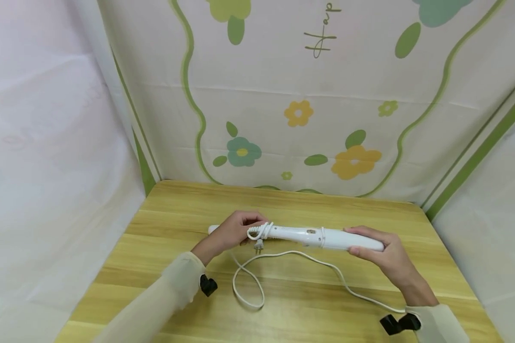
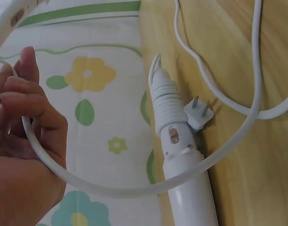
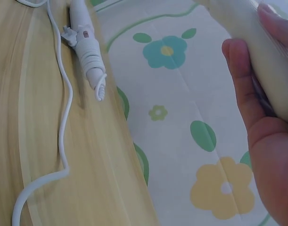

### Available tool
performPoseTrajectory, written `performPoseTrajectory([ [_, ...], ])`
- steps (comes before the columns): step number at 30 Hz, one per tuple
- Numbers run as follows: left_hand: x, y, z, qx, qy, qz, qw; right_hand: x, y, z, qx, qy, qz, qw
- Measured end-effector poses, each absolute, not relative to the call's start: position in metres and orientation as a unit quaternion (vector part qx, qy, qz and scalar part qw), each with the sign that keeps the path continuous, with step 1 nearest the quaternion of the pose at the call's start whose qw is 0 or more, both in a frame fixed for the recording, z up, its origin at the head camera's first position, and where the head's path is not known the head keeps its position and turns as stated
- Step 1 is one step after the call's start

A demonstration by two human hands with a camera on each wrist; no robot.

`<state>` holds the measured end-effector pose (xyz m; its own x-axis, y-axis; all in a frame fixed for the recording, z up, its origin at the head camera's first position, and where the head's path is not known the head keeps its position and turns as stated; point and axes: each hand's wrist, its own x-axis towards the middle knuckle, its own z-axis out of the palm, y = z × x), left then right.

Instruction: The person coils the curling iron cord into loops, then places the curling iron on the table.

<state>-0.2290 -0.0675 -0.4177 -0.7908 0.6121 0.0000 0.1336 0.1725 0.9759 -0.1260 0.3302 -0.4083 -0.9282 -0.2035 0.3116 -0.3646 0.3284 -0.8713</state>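
Observation:
My right hand [image 1: 390,255] grips a white hair straightener [image 1: 339,239] by its wide end, above the table. Its switch end points left, towards my left hand [image 1: 233,231]. The curled fingers of that hand pinch the straightener's white power cord [image 2: 111,190] close to where it leaves the handle. From there the cord loops down onto the table and runs right. A second white hair straightener [image 2: 188,188] lies on the table behind, with its own cord [image 3: 92,56] wound round its handle and its two-pin plug [image 2: 199,113] sticking out. My left hand and the held straightener partly hide it in the head view.
The wooden table [image 1: 167,286] ends at the back against a white cloth [image 1: 262,95] printed with flowers. More white cloth [image 1: 47,166] hangs on the left and right sides. Black wrist mounts [image 1: 208,285] sit on both sleeves.

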Motion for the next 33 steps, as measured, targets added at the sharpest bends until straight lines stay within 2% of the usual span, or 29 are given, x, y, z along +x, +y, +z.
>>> performPoseTrajectory([
  [5,-0.221,-0.069,-0.423,0.21,0.732,0.615,0.207,-0.129,0.326,-0.405,0.142,-0.813,0.559,0.079],
  [12,-0.211,-0.064,-0.428,0.222,0.733,0.609,0.207,-0.134,0.322,-0.405,0.113,-0.806,0.576,0.078],
  [17,-0.201,-0.061,-0.427,0.221,0.775,0.57,0.16,-0.137,0.317,-0.402,0.067,-0.83,0.546,0.091],
  [24,-0.191,-0.059,-0.416,0.249,0.82,0.513,0.056,-0.137,0.314,-0.399,0.042,-0.864,0.492,0.098],
  [27,-0.19,-0.06,-0.413,0.235,0.809,0.536,0.049,-0.137,0.313,-0.398,0.033,-0.868,0.485,0.101],
  [33,-0.193,-0.064,-0.408,0.242,0.799,0.547,0.068,-0.139,0.31,-0.399,0.018,-0.871,0.48,0.099],
])
